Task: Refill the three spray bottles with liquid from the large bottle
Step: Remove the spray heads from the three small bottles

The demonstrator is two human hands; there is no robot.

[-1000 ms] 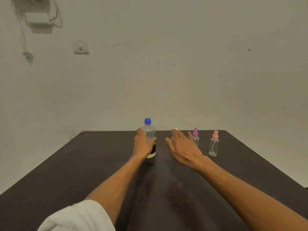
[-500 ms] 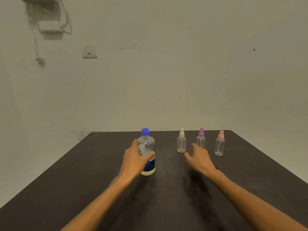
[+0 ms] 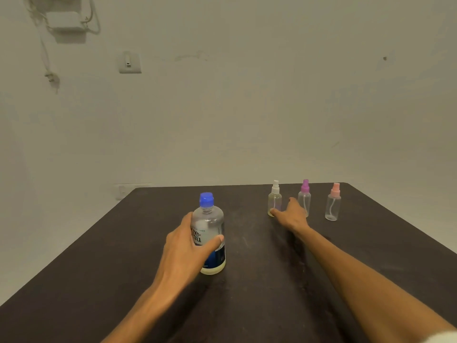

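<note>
The large clear bottle [image 3: 210,226] with a blue cap stands upright on the dark table [image 3: 247,305]. My left hand [image 3: 184,246] grips its body, thumb on the right side. Three small spray bottles stand in a row at the far right: one with a white top [image 3: 275,198], one with a purple top [image 3: 305,196], one with a pink top [image 3: 333,203]. My right hand [image 3: 290,214] reaches between the white and purple ones, its thumb at the base of the white-topped bottle and its fingers spread, holding nothing.
A pale wall rises directly behind the table's far edge. A wall switch [image 3: 129,62] and a small box with hanging cables [image 3: 64,21] are mounted high on the left. A low socket plate [image 3: 122,190] sits by the table's far left corner.
My left hand has drawn the large bottle nearer to me. My right hand has moved forward to the white-topped spray bottle.
</note>
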